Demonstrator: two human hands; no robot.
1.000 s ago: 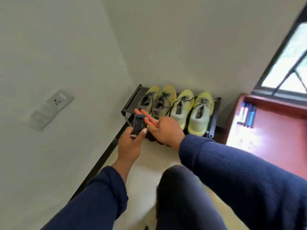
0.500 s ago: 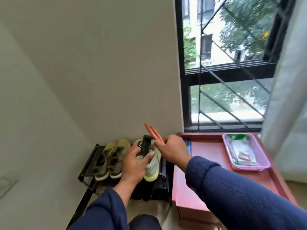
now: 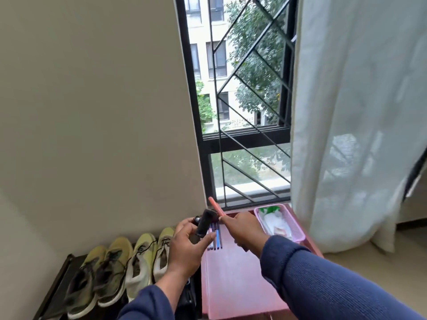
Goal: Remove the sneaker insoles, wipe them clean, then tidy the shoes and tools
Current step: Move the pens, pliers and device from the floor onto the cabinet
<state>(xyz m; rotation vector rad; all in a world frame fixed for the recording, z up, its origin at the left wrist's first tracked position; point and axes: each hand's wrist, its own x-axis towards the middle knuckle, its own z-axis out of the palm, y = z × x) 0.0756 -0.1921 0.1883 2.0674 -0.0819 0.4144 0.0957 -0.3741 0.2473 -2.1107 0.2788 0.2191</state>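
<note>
Window and red table [image 3: 240,280] ahead, my left hand [image 3: 184,252] raised gripping a black tool [image 3: 205,224], my right hand [image 3: 245,229] fisted around orange sticks [image 3: 216,207]

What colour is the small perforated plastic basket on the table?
Pink small perforated plastic basket, clearest in the head view.

Knit mesh uppers, matt, on sneakers [image 3: 141,262]; smooth rubber-like soles. Shoe rack [image 3: 54,287]: black, matt, apparently metal. Counter [image 3: 233,273]: reddish, smooth, slight sheen. Basket [image 3: 292,227]: pink perforated plastic. Curtain [image 3: 358,123]: sheer pale cloth. Sleeves [image 3: 335,282]: ribbed navy knit. Window grille [image 3: 242,72]: black metal bars.
</note>
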